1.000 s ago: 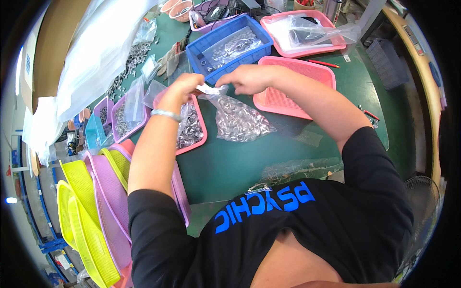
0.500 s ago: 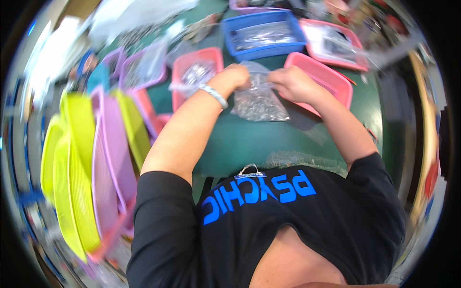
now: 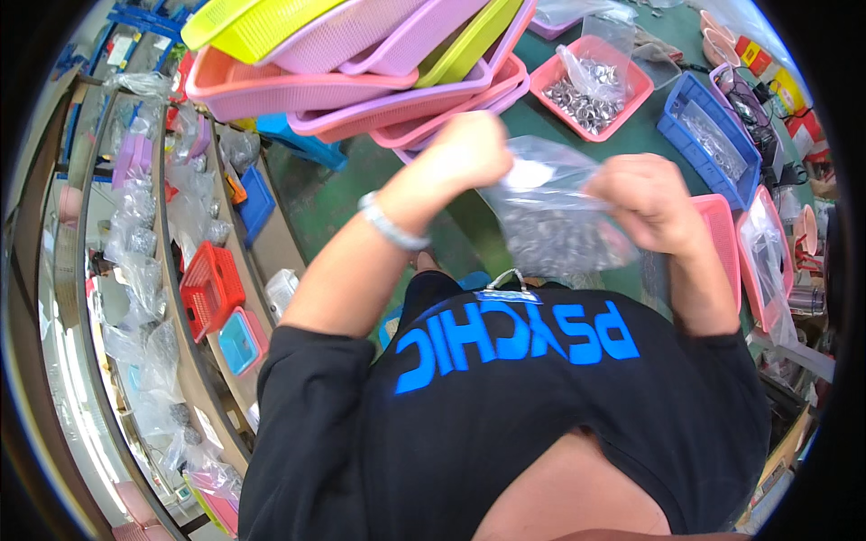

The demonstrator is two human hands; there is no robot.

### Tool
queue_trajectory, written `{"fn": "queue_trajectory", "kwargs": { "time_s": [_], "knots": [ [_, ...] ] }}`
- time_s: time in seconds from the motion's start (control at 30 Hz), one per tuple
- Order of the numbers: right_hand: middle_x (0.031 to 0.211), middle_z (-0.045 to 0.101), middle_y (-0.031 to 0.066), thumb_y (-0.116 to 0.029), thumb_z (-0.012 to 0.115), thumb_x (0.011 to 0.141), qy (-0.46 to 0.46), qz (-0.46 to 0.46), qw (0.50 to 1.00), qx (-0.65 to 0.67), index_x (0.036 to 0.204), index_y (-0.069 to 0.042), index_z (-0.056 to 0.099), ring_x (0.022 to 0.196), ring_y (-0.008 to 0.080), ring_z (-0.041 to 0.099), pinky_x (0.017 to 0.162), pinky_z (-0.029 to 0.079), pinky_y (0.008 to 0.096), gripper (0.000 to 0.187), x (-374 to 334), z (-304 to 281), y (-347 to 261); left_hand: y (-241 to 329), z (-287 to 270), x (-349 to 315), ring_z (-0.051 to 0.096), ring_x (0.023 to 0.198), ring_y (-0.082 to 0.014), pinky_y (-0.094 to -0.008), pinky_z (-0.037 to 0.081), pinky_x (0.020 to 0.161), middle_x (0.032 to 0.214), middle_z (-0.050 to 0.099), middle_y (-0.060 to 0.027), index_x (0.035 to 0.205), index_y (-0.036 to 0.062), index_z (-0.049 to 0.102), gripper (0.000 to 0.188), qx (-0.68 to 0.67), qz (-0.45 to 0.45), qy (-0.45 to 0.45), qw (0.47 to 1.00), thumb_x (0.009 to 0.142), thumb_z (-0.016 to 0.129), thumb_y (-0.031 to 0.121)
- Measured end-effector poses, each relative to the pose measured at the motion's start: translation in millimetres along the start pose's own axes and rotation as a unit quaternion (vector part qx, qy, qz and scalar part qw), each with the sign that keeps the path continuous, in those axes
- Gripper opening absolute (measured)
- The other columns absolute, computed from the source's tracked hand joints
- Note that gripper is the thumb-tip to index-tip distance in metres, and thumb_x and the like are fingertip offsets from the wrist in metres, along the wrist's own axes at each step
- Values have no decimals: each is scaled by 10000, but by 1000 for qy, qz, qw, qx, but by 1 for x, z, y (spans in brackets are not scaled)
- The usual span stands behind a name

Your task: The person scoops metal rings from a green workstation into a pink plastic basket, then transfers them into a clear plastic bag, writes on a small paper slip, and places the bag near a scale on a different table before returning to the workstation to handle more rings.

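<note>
Bag (image 3: 557, 225) between hands, stacked trays (image 3: 361, 54) behind left, bin (image 3: 713, 135) behind right.

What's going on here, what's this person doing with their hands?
A person in a black shirt holds a clear plastic bag of small metal parts up in front of them, the left hand and the right hand each gripping a top corner. Below is a green table with a pink tray of metal rings, a blue basket and a stack of coloured trays. Shelves with bagged parts stand to the person's left.
</note>
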State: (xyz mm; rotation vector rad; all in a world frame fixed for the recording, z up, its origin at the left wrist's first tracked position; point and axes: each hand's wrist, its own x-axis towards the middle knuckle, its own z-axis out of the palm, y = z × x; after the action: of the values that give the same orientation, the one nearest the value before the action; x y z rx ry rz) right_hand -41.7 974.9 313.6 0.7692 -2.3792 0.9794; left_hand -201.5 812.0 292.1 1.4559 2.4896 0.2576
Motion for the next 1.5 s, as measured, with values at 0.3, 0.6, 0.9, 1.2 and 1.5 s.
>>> {"fn": "queue_trajectory", "kwargs": {
  "time_s": [0.3,0.6,0.9,1.2,1.5],
  "knots": [
    [648,514,89,57,555,541,-141,-110,978,103,793,-19,544,622,281,537,512,432,359,264,122,174,3,-154,-9,-178,585,581,-254,-330,462,590,605,589,-169,675,-7,636,207,-214,-370,47,903,626,592,189],
    [641,531,113,12,576,556,-201,-65,975,69,745,-45,547,618,301,544,538,436,379,200,282,365,23,-358,-4,-274,422,461,-63,-237,331,419,498,498,9,583,-2,608,131,-396,-353,2,848,639,630,114],
    [620,517,129,-11,534,592,-212,-26,973,89,692,-36,523,619,325,531,539,425,401,104,441,479,39,-521,-55,-314,448,417,-91,-272,365,411,450,509,-71,582,-16,617,361,-323,-366,40,872,658,704,326],
    [638,537,117,31,539,585,-154,-81,977,125,734,-36,542,606,316,536,529,428,384,164,586,550,105,-657,-87,-299,400,422,-61,-219,306,406,526,520,-13,600,23,583,382,-574,-370,313,661,739,645,373],
    [622,531,122,5,537,551,-237,-246,920,191,697,-25,517,632,320,543,539,434,405,150,730,623,181,-792,-124,-230,339,355,-65,-230,209,324,493,473,-5,614,32,567,432,-685,-419,297,517,731,620,444]
  ]
}}
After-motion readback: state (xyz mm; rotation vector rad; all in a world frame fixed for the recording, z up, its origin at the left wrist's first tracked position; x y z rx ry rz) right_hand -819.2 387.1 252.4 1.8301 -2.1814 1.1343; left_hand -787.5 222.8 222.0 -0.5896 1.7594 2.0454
